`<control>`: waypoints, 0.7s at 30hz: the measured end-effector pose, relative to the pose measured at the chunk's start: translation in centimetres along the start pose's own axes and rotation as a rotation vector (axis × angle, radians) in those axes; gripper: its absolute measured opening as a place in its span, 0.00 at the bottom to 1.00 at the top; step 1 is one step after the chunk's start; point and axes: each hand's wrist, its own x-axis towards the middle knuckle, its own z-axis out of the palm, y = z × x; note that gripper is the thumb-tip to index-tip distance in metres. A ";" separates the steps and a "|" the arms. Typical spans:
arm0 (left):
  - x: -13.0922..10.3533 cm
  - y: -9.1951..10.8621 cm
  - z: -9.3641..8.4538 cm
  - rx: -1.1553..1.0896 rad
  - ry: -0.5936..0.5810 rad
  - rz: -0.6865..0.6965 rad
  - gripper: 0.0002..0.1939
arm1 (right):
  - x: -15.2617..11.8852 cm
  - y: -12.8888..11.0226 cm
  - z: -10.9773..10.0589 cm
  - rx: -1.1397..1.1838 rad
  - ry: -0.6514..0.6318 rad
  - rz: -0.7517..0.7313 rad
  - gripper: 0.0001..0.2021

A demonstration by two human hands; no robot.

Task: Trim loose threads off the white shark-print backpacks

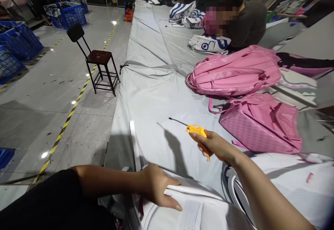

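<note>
My right hand [207,143] is wrapped round a yellow air blow gun [196,130], held above the covered table. Its thin dark nozzle points to the upper left. At the bottom of the view lies a white backpack [214,214], partly cut off by the frame. My left hand [158,185] grips the upper edge of this backpack, thumb on the near side and fingers partly hidden behind the fold. A mesh-like strip shows on the backpack's front below the left hand. The blow gun is apart from the backpack.
Pink backpacks [235,72] lie at the right on the pale table cover [151,101]. Another white bag [289,181] is at the lower right. Farther back a person [247,21] leans over white-and-blue bags [208,44]. On the left floor stand a chair [99,56] and blue crates [66,16].
</note>
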 end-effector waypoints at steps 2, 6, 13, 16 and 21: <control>-0.1 -0.2 -0.5 0.007 -0.023 -0.014 0.33 | -2.0 -0.4 1.3 -0.027 0.002 0.016 0.21; -0.2 -0.9 -1.1 0.035 0.012 -0.058 0.29 | -8.9 -1.1 3.2 -0.064 0.028 0.026 0.23; -0.4 -1.1 -2.1 0.149 0.063 -0.072 0.31 | -22.1 0.8 11.4 0.060 0.166 0.067 0.29; -1.9 0.4 -2.5 0.199 0.130 -0.078 0.38 | -26.3 2.4 18.3 0.162 0.267 0.101 0.36; -7.2 4.4 0.7 0.260 0.038 0.112 0.42 | -32.3 6.9 31.7 0.844 0.508 0.007 0.35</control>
